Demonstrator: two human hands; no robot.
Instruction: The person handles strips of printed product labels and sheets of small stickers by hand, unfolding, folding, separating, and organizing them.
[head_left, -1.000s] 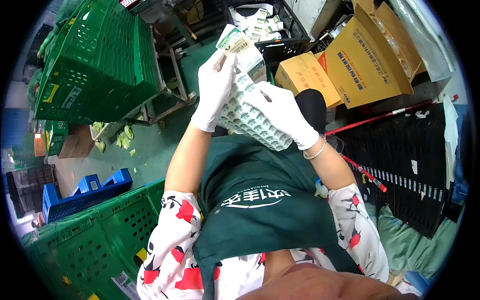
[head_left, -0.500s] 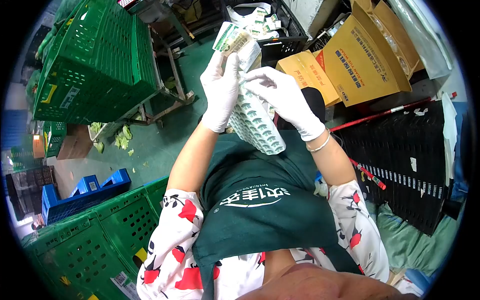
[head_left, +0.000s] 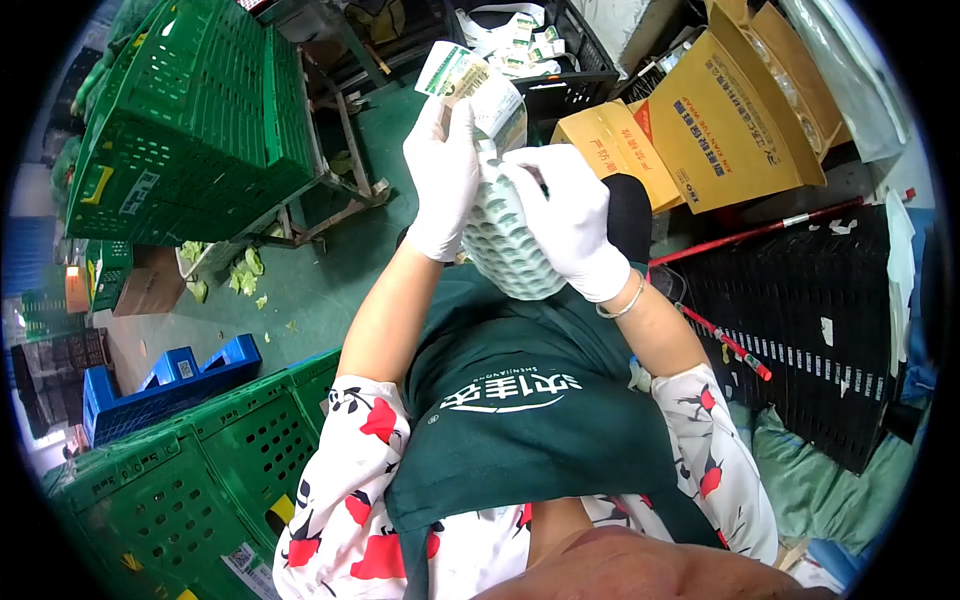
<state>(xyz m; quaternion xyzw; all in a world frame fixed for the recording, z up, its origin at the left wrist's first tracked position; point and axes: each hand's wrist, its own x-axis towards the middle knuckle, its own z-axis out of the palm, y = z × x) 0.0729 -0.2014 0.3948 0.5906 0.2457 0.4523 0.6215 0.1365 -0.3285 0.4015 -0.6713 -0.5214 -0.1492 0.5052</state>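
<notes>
My left hand (head_left: 441, 185), in a white glove, is closed on a strip of printed labels (head_left: 452, 72). The strip's green-and-white end sticks up past the thumb and fingers, with a paler part bending down behind them. Close beside it, my gloved right hand (head_left: 572, 222) has its fingers curled at the top of a white sheet with rows of green prints (head_left: 508, 245). That sheet hangs toward the dark green apron (head_left: 520, 420) and is blurred by motion. Whether the strip and the sheet are one piece, I cannot tell.
A black crate (head_left: 585, 75) beyond my hands holds several small labelled packs. Cardboard boxes (head_left: 735, 125) stand at the right, above stacked black crates (head_left: 800, 310). Green crates (head_left: 190, 120) are piled at the left. Leaf scraps (head_left: 245, 275) lie on the floor.
My right hand has turned and come down and inward, its fingers now more curled. The patterned sheet has shifted and blurred. The printed strip has tilted leftward, and more of its pale part shows.
</notes>
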